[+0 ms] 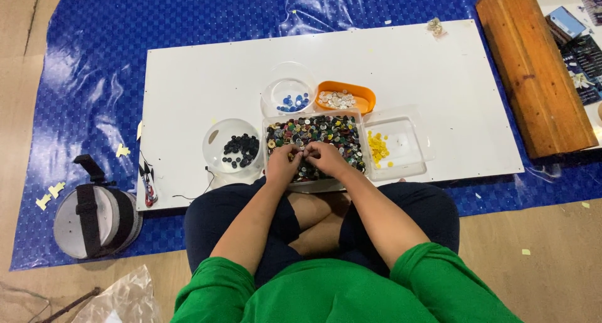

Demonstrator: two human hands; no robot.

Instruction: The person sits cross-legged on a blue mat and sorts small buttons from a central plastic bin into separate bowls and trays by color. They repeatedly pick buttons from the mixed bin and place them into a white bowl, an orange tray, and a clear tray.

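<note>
The tray (313, 123) of mixed coloured buttons (326, 132) sits at the near edge of the white board (188, 91), right in front of the seated person's crossed legs. Both hands are down in its near half, side by side and touching at the fingertips. The left hand (283, 162) is curled, fingers bent down into the buttons; the right hand (327, 157) is curled the same way beside it. Whether either hand has a button pinched between its fingers cannot be told, as the fingertips are too small and bunched together to read.

Just right of the tray lies a clear square lid (401, 144) with a small heap of yellow buttons (377, 148) on its left part. Just left of the tray stands a clear round bowl (216, 138) holding black buttons (241, 151). Beyond the tray, on the far side, are a clear round bowl (276, 88) with a few blue buttons (295, 101) and, to its right, an orange dish (367, 97) of pale buttons (336, 100).

The board rests on a blue tarp (94, 66). On the left, at the tarp's near edge, lies a grey round case (113, 219) with a black strap. On the far right a wooden bench (533, 66) runs at a slant.
</note>
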